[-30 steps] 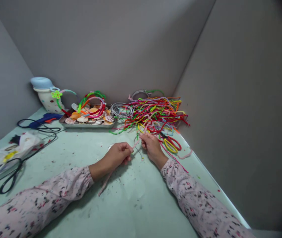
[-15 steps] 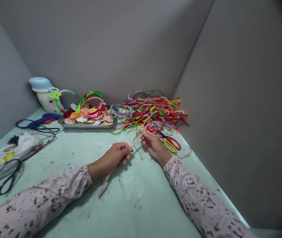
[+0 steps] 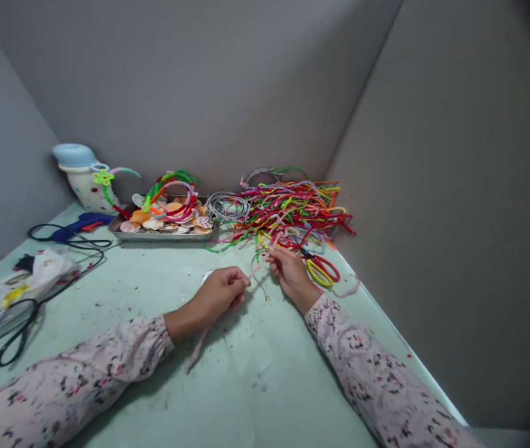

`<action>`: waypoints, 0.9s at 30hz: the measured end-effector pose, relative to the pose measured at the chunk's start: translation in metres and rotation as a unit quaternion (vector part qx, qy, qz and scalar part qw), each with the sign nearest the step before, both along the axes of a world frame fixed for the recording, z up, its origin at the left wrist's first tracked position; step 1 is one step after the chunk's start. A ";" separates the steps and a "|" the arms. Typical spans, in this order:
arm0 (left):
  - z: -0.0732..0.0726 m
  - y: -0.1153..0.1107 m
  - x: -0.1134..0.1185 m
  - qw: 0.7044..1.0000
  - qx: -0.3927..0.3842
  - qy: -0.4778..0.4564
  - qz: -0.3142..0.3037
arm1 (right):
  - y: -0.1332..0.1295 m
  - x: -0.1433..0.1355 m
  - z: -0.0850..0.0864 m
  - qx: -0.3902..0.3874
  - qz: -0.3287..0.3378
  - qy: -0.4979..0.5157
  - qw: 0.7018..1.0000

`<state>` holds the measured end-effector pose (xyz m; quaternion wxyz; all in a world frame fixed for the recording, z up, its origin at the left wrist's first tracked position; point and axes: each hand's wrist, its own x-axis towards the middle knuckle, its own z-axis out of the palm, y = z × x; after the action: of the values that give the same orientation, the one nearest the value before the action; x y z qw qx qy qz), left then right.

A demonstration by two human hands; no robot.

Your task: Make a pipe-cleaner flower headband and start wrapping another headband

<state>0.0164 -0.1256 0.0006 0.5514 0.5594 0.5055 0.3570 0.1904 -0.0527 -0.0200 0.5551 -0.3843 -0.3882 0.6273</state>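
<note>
The left hand (image 3: 221, 292) and right hand (image 3: 290, 274) each have fingertips pinched closed on a pink chenille stem (image 3: 256, 269), held between them above the tabletop (image 3: 265, 410), one end trailing below the left wrist. Beyond, a shallow metal tray (image 3: 162, 237) holds seashells (image 3: 153, 224) with colourful wrapped hoops (image 3: 193, 199) over them, near a blue-lidded spotted bottle (image 3: 88, 186).

A pink fuzzy strand (image 3: 197, 352) is before a multicoloured fuzzy-stem heap (image 3: 295, 208); left of the heap sit grey, probably wire, coils (image 3: 213, 208), then a rectangular metal tray (image 3: 167, 237).
</note>
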 end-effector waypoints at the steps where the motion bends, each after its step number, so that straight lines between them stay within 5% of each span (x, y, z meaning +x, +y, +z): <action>1: 0.000 0.000 0.000 1.000 0.014 0.016 0.001 | 0.000 -0.001 0.000 -0.004 -0.008 -0.005 1.000; 6: 0.004 -0.003 0.001 0.995 0.057 0.087 0.007 | 0.000 -0.004 -0.001 -0.028 -0.022 -0.019 0.999; 16: 0.004 -0.005 -0.001 0.977 -0.106 -0.164 -0.088 | -0.004 0.001 0.004 -0.033 0.090 -0.009 0.995; 27: -0.002 -0.001 -0.001 0.980 -0.120 -0.144 -0.064 | -0.012 -0.004 0.006 0.001 0.135 -0.014 0.991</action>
<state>0.0153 -0.1263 -0.0016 0.7037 0.4627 0.4229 0.3345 0.1862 -0.0649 -0.0144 0.4606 -0.3364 -0.4451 0.6904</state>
